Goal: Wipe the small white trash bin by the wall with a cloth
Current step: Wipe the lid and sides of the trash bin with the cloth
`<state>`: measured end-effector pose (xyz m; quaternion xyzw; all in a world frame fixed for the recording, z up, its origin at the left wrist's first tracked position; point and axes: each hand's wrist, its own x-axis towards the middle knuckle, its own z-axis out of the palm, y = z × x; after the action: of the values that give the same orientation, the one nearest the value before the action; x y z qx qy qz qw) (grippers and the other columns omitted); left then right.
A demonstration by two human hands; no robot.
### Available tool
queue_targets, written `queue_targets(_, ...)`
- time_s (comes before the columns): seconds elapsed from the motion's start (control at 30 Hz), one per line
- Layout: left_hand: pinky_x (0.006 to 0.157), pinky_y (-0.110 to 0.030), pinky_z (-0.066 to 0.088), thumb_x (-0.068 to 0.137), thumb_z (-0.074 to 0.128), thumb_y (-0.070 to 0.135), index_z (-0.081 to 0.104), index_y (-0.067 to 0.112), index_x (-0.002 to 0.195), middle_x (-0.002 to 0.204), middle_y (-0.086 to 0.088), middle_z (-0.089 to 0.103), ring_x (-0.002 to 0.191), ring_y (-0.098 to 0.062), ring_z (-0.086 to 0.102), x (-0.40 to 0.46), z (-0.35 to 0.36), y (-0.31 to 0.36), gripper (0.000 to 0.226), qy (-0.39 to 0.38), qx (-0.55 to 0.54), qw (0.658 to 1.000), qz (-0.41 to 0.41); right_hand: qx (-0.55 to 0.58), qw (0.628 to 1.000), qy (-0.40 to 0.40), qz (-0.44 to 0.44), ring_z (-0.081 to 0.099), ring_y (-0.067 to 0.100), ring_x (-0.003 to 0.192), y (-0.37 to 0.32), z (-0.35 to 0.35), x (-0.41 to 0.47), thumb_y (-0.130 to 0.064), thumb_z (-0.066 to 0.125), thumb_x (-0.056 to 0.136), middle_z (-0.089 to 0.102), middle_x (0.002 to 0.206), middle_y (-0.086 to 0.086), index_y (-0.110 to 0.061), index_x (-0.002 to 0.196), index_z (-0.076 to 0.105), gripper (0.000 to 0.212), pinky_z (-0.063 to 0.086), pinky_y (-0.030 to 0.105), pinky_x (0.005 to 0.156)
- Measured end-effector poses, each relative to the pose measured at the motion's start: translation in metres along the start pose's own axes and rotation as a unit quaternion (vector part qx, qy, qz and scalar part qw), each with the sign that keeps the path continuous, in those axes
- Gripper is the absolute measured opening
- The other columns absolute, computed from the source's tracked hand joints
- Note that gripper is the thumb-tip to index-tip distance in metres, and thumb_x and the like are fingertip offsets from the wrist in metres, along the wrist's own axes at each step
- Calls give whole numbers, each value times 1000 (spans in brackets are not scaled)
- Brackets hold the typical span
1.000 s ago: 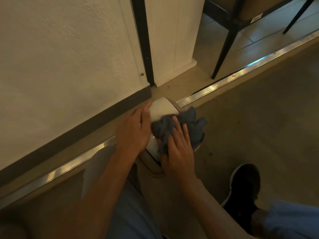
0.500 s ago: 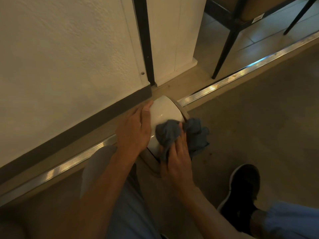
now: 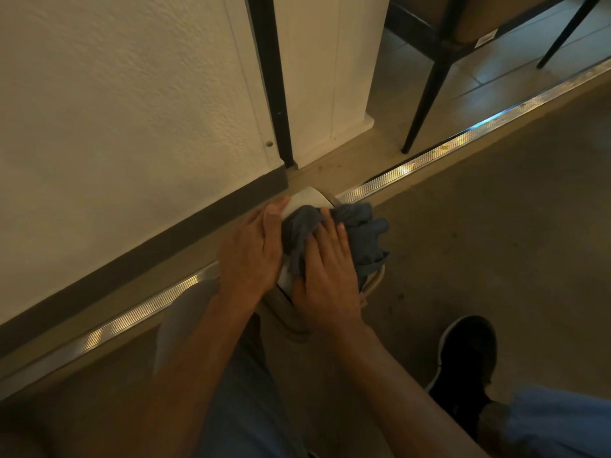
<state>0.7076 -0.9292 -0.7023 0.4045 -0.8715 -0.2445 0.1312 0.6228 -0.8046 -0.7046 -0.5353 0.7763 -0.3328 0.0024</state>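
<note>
The small white trash bin (image 3: 305,199) stands on the floor beside the wall, and only the far part of its domed lid shows. My left hand (image 3: 251,251) rests flat against the bin's left side, fingers straight, thumb lying along the lid's edge. A crumpled grey-blue cloth (image 3: 362,231) lies over the lid. My right hand (image 3: 329,271) presses it onto the lid, with a fold of cloth caught between thumb and forefinger. Both hands and the cloth hide most of the bin.
A dark skirting board (image 3: 165,239) and a metal floor strip (image 3: 463,147) run diagonally behind the bin. Black chair legs (image 3: 426,90) stand on tiles at the upper right. My black shoe (image 3: 469,361) and my blue-trousered knees fill the lower foreground.
My right hand has slid the cloth up and left over the lid, covering more of the white surface. My left hand stays on the bin's side.
</note>
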Motion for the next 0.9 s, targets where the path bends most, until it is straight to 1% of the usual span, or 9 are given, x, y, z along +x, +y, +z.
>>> queue_targets(0.07, 98, -15, 40, 104, 36, 45, 55, 14, 139, 127, -13, 66, 113, -28, 64, 0, 3, -3, 50, 0, 19, 1000, 0, -21, 999, -21, 15, 35, 35, 144, -2, -4, 20, -49, 21, 106, 46, 149, 20, -1, 143, 46, 66, 14, 48, 122)
queue_targets(0.13, 90, -30, 44, 101, 32, 49, 60, 3, 131, 117, -21, 68, 103, -35, 68, -3, 5, 0, 62, 24, 23, 999, 7, -51, 997, -55, 31, 40, 31, 141, -4, -12, 50, -38, 41, 101, 52, 144, 15, -5, 139, 52, 51, 15, 44, 123)
queue_targets(0.23, 90, -19, 33, 99, 21, 51, 60, 16, 135, 123, -10, 67, 112, -23, 62, -5, -5, 18, 63, 47, -30, 998, -32, -81, 986, -127, 75, 52, 27, 125, -1, -28, 94, -30, 47, 100, 59, 131, 10, -10, 128, 56, 36, 34, 38, 109)
queue_targets(0.33, 85, -2, 26, 107, 27, 38, 59, 27, 137, 127, 3, 65, 110, -2, 53, -7, -10, 26, 45, 77, -45, 995, -32, 12, 962, -220, 164, 61, 28, 110, 19, -43, 121, -35, 43, 103, 63, 116, 11, -9, 122, 59, 36, 47, 38, 95)
queue_targets(0.43, 83, 4, 29, 104, 22, 49, 63, 27, 130, 119, 3, 67, 105, -5, 57, -8, -9, 26, 53, 79, -62, 993, -57, 121, 939, -244, 208, 61, 29, 106, 45, -55, 120, -44, 40, 104, 65, 113, 12, -11, 124, 60, 44, 49, 40, 93)
queue_targets(0.53, 94, -19, 42, 96, 12, 62, 58, 31, 136, 125, 4, 65, 109, -4, 55, -7, -9, 26, 68, 71, -67, 994, -55, 188, 926, -215, 246, 62, 22, 98, 65, -63, 92, -47, 35, 105, 66, 104, 4, -16, 114, 61, 42, 48, 32, 82)
queue_targets(0.7, 90, -23, 40, 104, 20, 52, 55, 34, 139, 132, 4, 64, 117, -15, 59, -7, -10, 31, 53, 73, -57, 994, -54, 190, 943, -17, 273, 64, 23, 82, 70, -43, 14, -45, 38, 105, 64, 88, 4, -14, 98, 62, 39, 45, 28, 67)
queue_targets(0.8, 90, -23, 39, 107, 25, 43, 55, 32, 140, 134, 3, 63, 118, -16, 59, -7, -10, 31, 46, 69, -52, 995, -57, 159, 938, 61, 302, 58, 31, 119, 57, -10, -42, -55, 32, 102, 61, 124, 10, -9, 128, 56, 58, 50, 38, 93)
queue_targets(0.9, 90, -22, 37, 107, 22, 44, 54, 34, 140, 134, 6, 62, 119, -14, 58, -8, -10, 30, 47, 67, -53, 995, -51, 152, 947, 95, 265, 22, 25, 151, 43, 11, -73, -31, 44, 103, 27, 162, 8, -6, 152, 34, 56, 25, 43, 121)
